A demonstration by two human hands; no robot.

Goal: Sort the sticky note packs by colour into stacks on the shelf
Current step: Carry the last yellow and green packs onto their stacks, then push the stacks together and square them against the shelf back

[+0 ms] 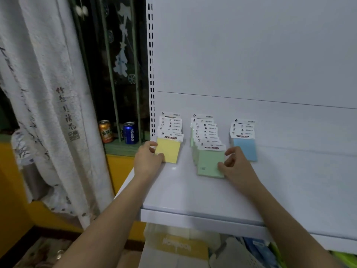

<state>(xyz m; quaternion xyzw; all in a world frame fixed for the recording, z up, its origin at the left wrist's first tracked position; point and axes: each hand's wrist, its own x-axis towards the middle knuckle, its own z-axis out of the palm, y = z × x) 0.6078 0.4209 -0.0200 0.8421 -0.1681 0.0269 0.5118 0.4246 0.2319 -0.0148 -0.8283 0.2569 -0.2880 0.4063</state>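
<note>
Three stacks of sticky note packs lie in a row on a white shelf (193, 200), which is backed by a tall white panel (251, 55). To the left of the shelf hangs a white curtain (48, 93) printed with dark characters, in front of a dark barred window (116, 64).

The green stack (209, 161) in the middle is the longest, its packs fanned toward the front edge so that each white header card shows. The yellow stack (169, 151) sits at the left end near the slotted upright, and the blue stack (245, 149), the shortest, lies to the right, apart from the green one.

The left hand (147, 161) rests at the left edge of the top yellow pack, with the thumb on its upper left corner and a curled finger against its lower edge, holding it. The right hand (234, 163) has its fingers curled round the right edge of the top green pack, thumb near the lower corner, pinching it.

On the green windowsill beside the shelf stand a blue Pepsi can (130, 132) and an orange can (105, 131), just beside each other.
</note>
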